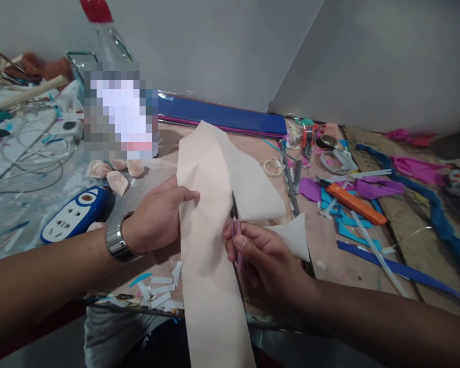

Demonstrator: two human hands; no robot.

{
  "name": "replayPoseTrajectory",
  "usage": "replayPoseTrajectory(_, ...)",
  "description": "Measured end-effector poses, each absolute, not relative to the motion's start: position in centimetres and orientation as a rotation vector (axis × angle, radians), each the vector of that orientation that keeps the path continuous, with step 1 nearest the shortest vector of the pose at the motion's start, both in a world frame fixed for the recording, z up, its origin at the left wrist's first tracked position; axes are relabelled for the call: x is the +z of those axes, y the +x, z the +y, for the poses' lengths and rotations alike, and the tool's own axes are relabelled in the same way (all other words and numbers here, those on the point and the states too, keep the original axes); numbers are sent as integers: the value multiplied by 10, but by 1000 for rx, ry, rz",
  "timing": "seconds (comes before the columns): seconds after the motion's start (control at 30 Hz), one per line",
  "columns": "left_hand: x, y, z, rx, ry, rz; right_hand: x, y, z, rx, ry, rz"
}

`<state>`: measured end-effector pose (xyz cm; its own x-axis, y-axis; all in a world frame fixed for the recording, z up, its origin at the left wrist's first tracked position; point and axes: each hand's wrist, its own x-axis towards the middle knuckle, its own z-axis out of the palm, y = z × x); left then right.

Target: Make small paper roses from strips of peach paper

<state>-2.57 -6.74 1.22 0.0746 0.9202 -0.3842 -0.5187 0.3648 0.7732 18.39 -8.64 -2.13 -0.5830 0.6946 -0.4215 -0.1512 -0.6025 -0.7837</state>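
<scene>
A long sheet of pale peach paper or foam (207, 230) runs from the middle of the table down over its front edge. My left hand (157, 212), with a metal watch on the wrist, grips the sheet's left edge, thumb on top and fingers underneath. In my right hand (262, 253) is a pair of scissors (236, 244) with pinkish handles. Their dark blades point away from me at the sheet's right edge, where a wide flap (253, 179) spreads to the right. A smaller pale piece (296, 236) lies beyond my right hand.
A blue-and-white power strip (76, 212) and several peach petal-like pieces (117, 176) lie on the left. Paper scraps (164, 291) litter the front edge. An orange utility knife (356, 203) and coloured scraps are on the right. A blue strip pack (222, 113) lies along the wall.
</scene>
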Motion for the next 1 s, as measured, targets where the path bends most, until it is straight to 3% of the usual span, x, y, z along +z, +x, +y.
replayPoseTrajectory(1.0, 15, -21, -72, 1148, 470, 972, -16, 180, -82, 2151, -1086, -910)
